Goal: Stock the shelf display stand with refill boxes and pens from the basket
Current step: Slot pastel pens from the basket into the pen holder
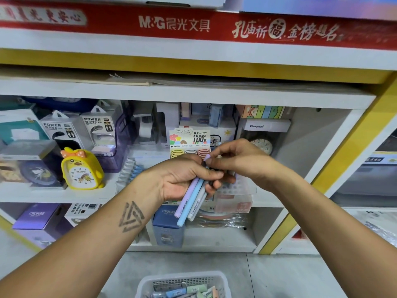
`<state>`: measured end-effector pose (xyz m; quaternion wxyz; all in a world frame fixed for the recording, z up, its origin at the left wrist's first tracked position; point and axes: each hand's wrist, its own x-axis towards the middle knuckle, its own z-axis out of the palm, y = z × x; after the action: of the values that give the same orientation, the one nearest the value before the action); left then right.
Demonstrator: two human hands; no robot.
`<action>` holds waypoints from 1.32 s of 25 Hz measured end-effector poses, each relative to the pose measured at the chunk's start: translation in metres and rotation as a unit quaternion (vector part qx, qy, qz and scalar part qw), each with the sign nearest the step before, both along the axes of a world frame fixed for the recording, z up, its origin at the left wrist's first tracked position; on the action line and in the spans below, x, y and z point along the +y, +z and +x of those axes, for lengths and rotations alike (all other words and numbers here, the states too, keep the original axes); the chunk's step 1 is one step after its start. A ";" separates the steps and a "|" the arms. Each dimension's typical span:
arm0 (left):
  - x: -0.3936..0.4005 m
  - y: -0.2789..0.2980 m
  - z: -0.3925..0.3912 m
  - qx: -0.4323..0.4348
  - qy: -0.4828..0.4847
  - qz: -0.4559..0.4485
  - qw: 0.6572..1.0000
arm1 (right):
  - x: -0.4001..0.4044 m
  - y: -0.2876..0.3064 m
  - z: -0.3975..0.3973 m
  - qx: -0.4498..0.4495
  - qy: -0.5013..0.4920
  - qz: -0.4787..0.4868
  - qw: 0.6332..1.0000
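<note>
Head view: both hands (206, 168) grip the pens (191, 203).

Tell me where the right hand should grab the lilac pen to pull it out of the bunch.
Pinch the lilac pen at its top end, from above. The left hand wraps the bunch mid-barrel, so only the ends stick out, and the right hand has its fingers already at the top.

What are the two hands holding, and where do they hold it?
The left hand grips a bunch of pastel pens around their upper halves. The right hand pinches the top end of one pen.
</note>
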<state>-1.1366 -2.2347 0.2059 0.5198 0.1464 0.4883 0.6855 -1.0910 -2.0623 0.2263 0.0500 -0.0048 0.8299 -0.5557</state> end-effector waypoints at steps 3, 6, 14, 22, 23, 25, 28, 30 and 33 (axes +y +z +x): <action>0.000 -0.001 0.002 0.000 -0.016 -0.006 1.000 | 0.005 0.000 -0.001 -0.014 0.007 -0.013 1.000; -0.001 0.001 0.001 -0.013 -0.006 -0.008 1.000 | 0.005 0.001 -0.003 -0.014 -0.024 -0.133 0.991; -0.018 0.007 -0.008 -0.027 0.084 -0.082 0.993 | 0.024 0.009 -0.015 0.210 -0.279 -0.138 0.927; -0.023 0.008 -0.014 -0.071 0.178 -0.039 0.981 | 0.017 -0.020 -0.004 0.290 -0.069 0.352 0.887; -0.022 0.008 -0.013 -0.061 0.170 -0.041 0.983 | 0.017 -0.022 -0.003 0.291 -0.059 0.355 0.886; -0.022 0.008 -0.012 -0.038 0.160 -0.042 0.985 | 0.016 -0.021 -0.001 0.301 -0.051 0.356 0.884; -0.021 0.008 -0.012 -0.034 0.153 -0.033 0.987 | 0.014 -0.021 0.001 0.321 -0.028 0.357 0.877; -0.020 0.009 -0.010 -0.041 0.150 -0.027 0.987 | 0.012 -0.022 0.001 0.318 -0.010 0.362 0.876; -0.018 0.011 -0.008 -0.047 0.147 -0.015 0.988 | 0.012 -0.023 0.000 0.313 -0.005 0.397 0.863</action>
<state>-1.1449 -2.2530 0.2169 0.4381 0.0331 0.4897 0.7531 -1.0911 -2.0499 0.2037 -0.2178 -0.1541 0.9522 -0.1489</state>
